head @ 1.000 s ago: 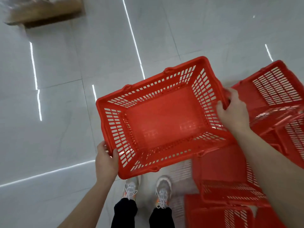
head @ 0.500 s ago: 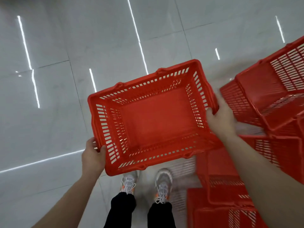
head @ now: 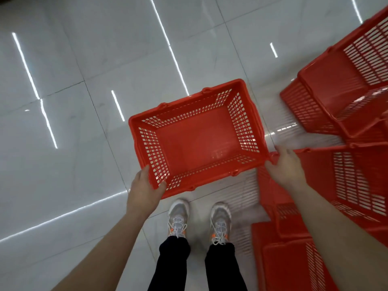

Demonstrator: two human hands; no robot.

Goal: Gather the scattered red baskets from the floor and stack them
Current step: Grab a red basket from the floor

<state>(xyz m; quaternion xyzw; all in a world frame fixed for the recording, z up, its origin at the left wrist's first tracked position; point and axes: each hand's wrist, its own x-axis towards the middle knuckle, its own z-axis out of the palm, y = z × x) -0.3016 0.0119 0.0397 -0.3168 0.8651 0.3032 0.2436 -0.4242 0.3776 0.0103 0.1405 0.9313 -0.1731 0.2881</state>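
An empty red basket (head: pixel 197 141) hangs upright and low over the white tile floor, just ahead of my feet. My left hand (head: pixel 144 190) grips its near-left corner, thumb hooked over the rim. My right hand (head: pixel 283 169) rests against the near-right corner with its fingers stretched out; its grip is not clear. More red baskets lie jumbled to the right: one tipped on its side (head: pixel 327 87), one behind my right hand (head: pixel 361 177), and one by my right leg (head: pixel 294 267).
Glossy white floor tiles (head: pixel 73 164) stretch to the left and ahead, reflecting ceiling light strips. My two sneakers (head: pixel 199 219) stand right below the held basket. The basket pile crowds the right side.
The basket has dropped lower and slid right, nearer the pile. My left hand moved along to the near-left corner. My right hand slipped from the right rim down to the near-right corner and loosened.
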